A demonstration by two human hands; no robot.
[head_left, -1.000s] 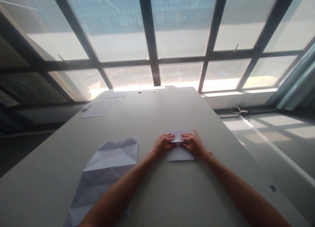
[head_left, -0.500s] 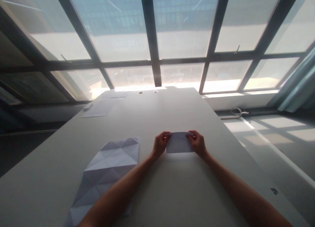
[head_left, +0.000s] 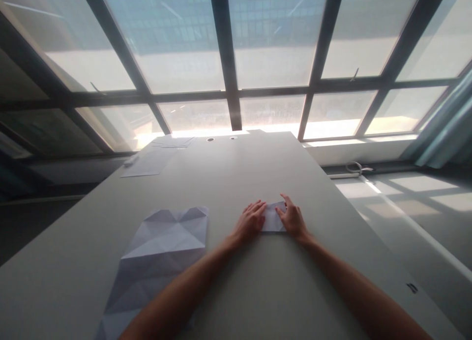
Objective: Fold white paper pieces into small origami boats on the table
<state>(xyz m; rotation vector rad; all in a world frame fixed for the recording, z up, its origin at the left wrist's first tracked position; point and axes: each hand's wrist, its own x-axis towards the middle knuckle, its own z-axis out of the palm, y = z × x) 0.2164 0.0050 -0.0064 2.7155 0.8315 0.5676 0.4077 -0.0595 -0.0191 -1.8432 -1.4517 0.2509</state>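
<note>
Tall dark-framed windows (head_left: 273, 40) fill the upper half of the frame, with one blue-grey curtain (head_left: 438, 128) at the right edge and a coiled cable (head_left: 354, 167) on the floor below it. One white table (head_left: 236, 291) runs from the bottom of the frame up to the windows; two round holes (head_left: 210, 139) sit near its far edge. One small dark mark (head_left: 412, 288) at lower right is too blurred to read.

One small folded paper (head_left: 273, 221) lies on the table, just right of and below the frame's centre, between two bare hands. On its left part rests the left hand (head_left: 252, 218), fingers extended and close together. At its right side is the right hand (head_left: 292, 218), open, thumb over the paper and one finger raised.

One larger creased sheet (head_left: 165, 246) spreads across the lower left, partly behind the left forearm. Flat white paper (head_left: 145, 165) lies farther off, left of centre; how many sheets, I cannot tell.
</note>
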